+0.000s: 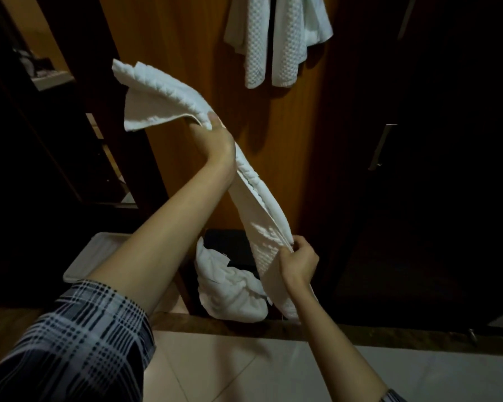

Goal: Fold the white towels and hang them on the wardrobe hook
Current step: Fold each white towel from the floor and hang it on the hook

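A long white towel (163,94) stretches diagonally in front of the wooden wardrobe door (183,33). My left hand (215,140) is raised and grips the towel near its upper part, with the top end flopping over to the left. Lower down, my right hand (298,259) pinches the towel's folded edge. Two white waffle-weave towels (273,39) hang high on the door; the hook itself is out of sight. A crumpled white towel (230,288) lies low on a dark box at the foot of the wardrobe.
An open dark shelf unit (55,126) stands at the left. A white tray (90,256) lies low at the left. A dark door with a metal handle (382,146) is at the right. Pale floor tiles (244,369) spread below.
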{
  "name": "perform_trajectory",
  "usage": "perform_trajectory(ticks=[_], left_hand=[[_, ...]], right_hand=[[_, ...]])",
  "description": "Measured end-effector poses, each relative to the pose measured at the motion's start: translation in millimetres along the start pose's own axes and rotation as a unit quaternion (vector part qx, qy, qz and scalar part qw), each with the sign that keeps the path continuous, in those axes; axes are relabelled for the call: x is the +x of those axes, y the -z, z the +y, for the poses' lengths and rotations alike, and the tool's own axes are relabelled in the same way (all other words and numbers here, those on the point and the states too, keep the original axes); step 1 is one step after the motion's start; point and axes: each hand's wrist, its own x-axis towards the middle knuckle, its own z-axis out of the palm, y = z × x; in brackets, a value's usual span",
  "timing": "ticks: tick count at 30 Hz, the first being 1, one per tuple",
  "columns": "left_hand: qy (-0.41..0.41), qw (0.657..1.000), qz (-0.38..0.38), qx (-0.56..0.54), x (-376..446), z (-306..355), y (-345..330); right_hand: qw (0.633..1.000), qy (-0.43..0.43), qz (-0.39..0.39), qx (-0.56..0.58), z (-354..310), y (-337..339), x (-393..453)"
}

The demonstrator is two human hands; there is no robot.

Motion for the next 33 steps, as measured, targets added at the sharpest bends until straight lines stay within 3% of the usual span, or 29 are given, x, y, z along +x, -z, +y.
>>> perform_trajectory(ticks=[4, 7, 10, 17, 22, 25, 28, 30, 33], left_hand=[[0.017, 0.996, 0.073, -0.037, 13.3, -0.2, 15.2], [0.092, 0.974, 0.117, -0.172, 31.3, -6.0, 44.0], [0.123, 0.92, 0.045, -0.37, 21.8, -35.7, 74.6], [0.285, 0.874, -0.119, -0.374, -47.2, -115.3, 72.5], [0.359, 0.895, -0.149, -0.22, -74.0, -125.4, 37.1], [0.449, 0.859, -0.118, -0.216, -75.6, -129.3, 29.0], [0.469, 0.846, -0.074, -0.241, -80.5, -137.0, 27.9], [0.454, 0.859, -0.059, -0.231, -85.9, -144.4, 28.7], [0.413, 0.876, -0.055, -0.245, -89.2, -151.8, 31.0]], right_hand=[[0.992, 0.087, 0.039, -0.082, -0.6, 10.8, 13.1], [0.967, 0.21, 0.082, -0.115, -12.9, 24.8, 26.9], [0.93, 0.33, 0.099, -0.124, -32.1, 34.5, 35.8], [0.859, 0.481, 0.118, -0.131, -46.1, 32.8, 37.8], [0.875, 0.458, 0.104, -0.117, -31.7, 22.3, 29.9], [0.867, 0.471, 0.093, -0.136, -16.1, 23.9, 24.2], [0.878, 0.45, 0.071, -0.144, 1.5, 31.3, 16.5], [0.917, 0.371, 0.048, -0.136, 14.2, 35.4, 7.9], [0.984, 0.15, 0.053, -0.074, 35.2, 40.2, -13.2]])
